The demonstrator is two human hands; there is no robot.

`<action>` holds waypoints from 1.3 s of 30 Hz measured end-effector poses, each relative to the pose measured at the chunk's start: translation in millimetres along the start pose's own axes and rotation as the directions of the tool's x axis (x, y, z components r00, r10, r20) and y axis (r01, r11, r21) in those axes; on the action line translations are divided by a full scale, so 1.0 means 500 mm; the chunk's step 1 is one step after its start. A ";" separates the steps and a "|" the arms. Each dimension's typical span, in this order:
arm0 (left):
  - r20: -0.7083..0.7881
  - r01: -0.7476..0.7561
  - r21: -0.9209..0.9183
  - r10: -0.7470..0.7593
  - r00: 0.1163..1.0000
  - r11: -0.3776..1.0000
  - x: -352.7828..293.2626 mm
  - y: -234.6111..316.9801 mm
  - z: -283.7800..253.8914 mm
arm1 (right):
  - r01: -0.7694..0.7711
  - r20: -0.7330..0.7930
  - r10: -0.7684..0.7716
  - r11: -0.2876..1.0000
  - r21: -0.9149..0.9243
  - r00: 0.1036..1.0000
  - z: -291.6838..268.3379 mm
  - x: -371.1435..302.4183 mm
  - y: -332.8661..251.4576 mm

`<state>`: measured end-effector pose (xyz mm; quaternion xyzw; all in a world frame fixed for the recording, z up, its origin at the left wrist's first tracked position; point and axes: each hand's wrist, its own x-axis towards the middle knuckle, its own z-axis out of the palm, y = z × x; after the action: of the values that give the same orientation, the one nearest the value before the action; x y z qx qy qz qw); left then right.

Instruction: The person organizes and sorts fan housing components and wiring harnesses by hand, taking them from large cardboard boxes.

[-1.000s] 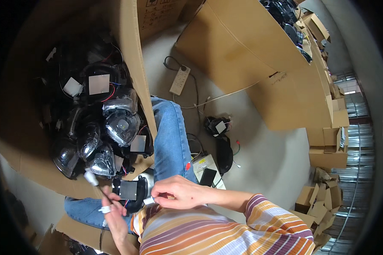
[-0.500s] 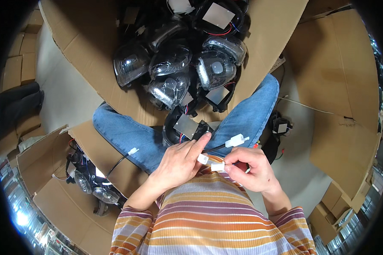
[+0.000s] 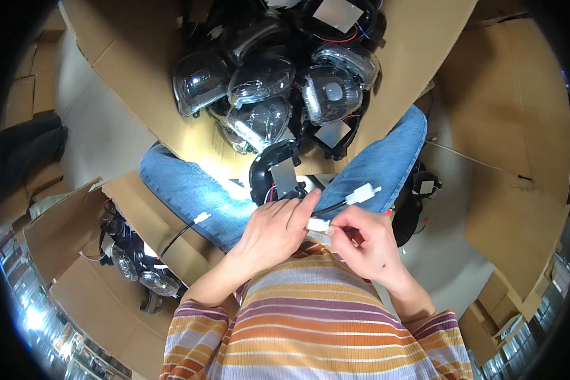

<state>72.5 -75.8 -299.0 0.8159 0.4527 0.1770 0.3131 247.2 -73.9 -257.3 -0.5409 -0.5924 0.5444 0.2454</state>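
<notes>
I find no word, label or number that I can read from here; the nearest thing to writing is a faint dark scrawl (image 3: 524,186) on the big cardboard panel (image 3: 503,120) to my right, just below a short dark mark (image 3: 524,177), and it is too small and blurred for me to make out

Ahead of you, clear-lensed black plastic lamp units (image 3: 261,79) crowd toward the near edge of a large brown cardboard box (image 3: 418,63); at your left, smaller clear-lensed lamps (image 3: 158,284) lie near the right flap (image 3: 149,212) of a tan cardboard carton (image 3: 95,316)
</notes>
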 end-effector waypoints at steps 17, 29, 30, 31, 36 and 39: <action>0.100 0.190 -0.798 -0.185 0.978 0.573 -0.041 0.006 -0.052 | 0.073 0.146 -0.116 0.959 0.272 0.982 -0.096 -0.014 -0.022; 0.054 -0.011 -0.843 0.105 0.993 0.537 -0.045 -0.037 -0.076 | 0.147 0.226 -0.212 0.951 0.273 0.951 -0.091 0.015 -0.034; 0.057 -0.009 -0.846 0.106 0.993 0.534 -0.042 -0.039 -0.076 | 0.142 0.223 -0.206 0.952 0.272 0.953 -0.090 0.017 -0.036; 0.069 -0.017 -0.848 0.142 0.987 0.529 -0.038 -0.040 -0.077 | 0.133 0.250 -0.198 0.958 0.256 0.948 -0.090 0.018 -0.039; 0.125 0.031 -0.873 0.161 0.979 0.486 -0.036 -0.046 -0.080 | 0.221 0.245 -0.255 0.963 0.157 0.935 -0.084 0.015 -0.040; 0.177 0.060 -0.876 0.204 0.963 0.478 -0.033 -0.047 -0.076 | 0.292 0.260 -0.270 0.955 -0.048 0.927 -0.078 0.013 -0.046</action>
<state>27.3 -67.2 -286.9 0.5760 0.2196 0.2886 0.7326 271.0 -49.0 -227.2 -0.3873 -0.7127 0.5416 0.2209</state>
